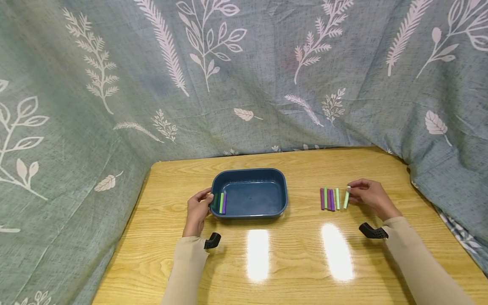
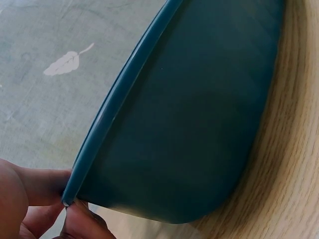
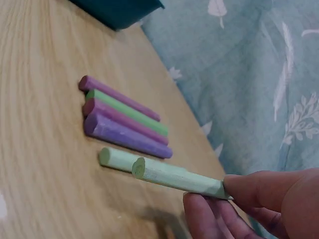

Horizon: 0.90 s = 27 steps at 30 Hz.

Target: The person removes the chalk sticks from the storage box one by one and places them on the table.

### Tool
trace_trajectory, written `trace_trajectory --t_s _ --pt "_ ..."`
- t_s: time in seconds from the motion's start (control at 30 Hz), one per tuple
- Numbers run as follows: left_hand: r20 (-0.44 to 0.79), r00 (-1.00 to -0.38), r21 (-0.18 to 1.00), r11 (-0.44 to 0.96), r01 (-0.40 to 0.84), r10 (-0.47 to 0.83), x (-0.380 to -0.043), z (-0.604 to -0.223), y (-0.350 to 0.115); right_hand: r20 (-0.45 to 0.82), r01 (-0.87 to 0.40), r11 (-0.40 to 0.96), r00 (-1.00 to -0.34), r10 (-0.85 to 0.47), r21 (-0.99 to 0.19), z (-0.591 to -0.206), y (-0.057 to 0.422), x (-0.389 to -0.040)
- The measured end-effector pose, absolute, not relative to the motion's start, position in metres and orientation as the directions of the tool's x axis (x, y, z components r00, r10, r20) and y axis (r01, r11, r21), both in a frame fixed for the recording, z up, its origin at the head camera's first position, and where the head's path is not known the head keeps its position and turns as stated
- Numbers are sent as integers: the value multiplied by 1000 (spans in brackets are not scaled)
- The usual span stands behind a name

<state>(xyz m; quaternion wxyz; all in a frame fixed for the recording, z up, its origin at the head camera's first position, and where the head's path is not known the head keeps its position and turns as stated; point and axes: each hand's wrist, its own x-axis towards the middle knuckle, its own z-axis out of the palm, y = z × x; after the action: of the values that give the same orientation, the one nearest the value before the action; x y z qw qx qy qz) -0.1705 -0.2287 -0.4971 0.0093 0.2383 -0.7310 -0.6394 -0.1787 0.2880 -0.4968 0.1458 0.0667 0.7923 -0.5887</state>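
Note:
My right hand (image 1: pixel 370 195) pinches a pale green chalk stick (image 3: pixel 179 178) by one end between thumb and fingers. In the right wrist view the stick is raised above the table. Beside it several chalk sticks lie in a row: another pale green stick (image 1: pixel 337 199), a purple stick (image 3: pixel 127 138), maroon sticks and a brighter green stick (image 1: pixel 325 198). My left hand (image 1: pixel 199 207) grips the left rim of a dark blue tray (image 1: pixel 280 180), thumb and fingers on either side of the edge. Inside, at its left end, lie a green chalk stick (image 1: pixel 221 203) and a purple one (image 1: pixel 224 203).
The wooden table (image 1: pixel 297 262) carries bright light reflections near its front. A patterned grey-green cloth (image 1: pixel 244 84) hangs behind and along both sides. Black curved pieces (image 1: pixel 371 231) stick out at both sleeve cuffs.

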Motion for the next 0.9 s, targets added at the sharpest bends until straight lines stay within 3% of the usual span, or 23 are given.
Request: trace_trajectory --t_s 0.53,0.9 --pt "-277 -891 945 68 -321 -358 -169 -497 -229 -286 251 318 -956 -69 -914 -509 280 -179" --pt "-277 -893 944 72 -322 -355 -169 -498 -231 -248 214 349 -967 -54 -912 -493 264 -181"
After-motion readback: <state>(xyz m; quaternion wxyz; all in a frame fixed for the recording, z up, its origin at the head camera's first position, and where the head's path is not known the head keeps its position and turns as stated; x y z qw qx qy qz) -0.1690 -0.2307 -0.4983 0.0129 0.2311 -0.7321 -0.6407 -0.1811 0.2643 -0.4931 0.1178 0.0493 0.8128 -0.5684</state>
